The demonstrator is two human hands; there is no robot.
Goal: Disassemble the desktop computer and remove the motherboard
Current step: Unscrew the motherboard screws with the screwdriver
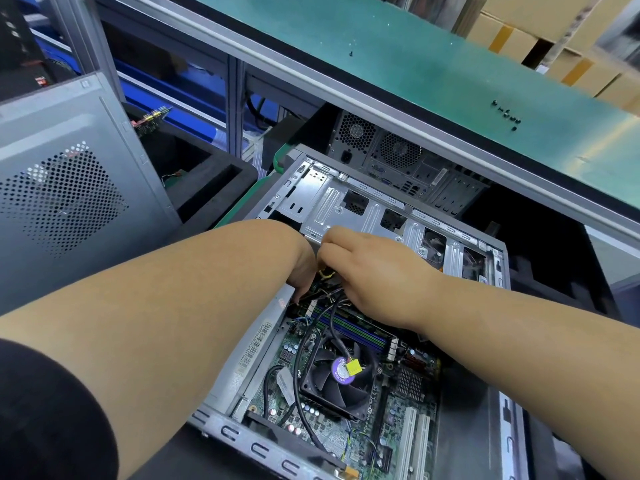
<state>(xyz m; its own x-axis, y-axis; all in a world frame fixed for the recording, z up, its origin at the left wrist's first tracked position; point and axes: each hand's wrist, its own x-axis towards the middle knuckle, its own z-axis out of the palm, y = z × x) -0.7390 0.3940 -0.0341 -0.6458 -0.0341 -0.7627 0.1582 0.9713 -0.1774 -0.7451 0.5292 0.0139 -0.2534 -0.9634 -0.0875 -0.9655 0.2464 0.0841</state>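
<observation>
Deep among cables [332, 299], both hands' [367, 268] fingertips hidden, grip impossible to tell.

Green workbench top [398, 64], cardboard boxes [540, 32] behind; second computer tower [398, 157] beneath.

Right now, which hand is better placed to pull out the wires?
Probably the right hand: it sits on top of the yellow-and-black wire bundle, fingers curled there. The left hand is tucked lower beside the grey metal case wall.

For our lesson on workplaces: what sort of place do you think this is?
Probably an electronics repair or recycling workshop: a green-matted workbench, an opened computer case, another tower under the bench, stacked cardboard boxes.
</observation>
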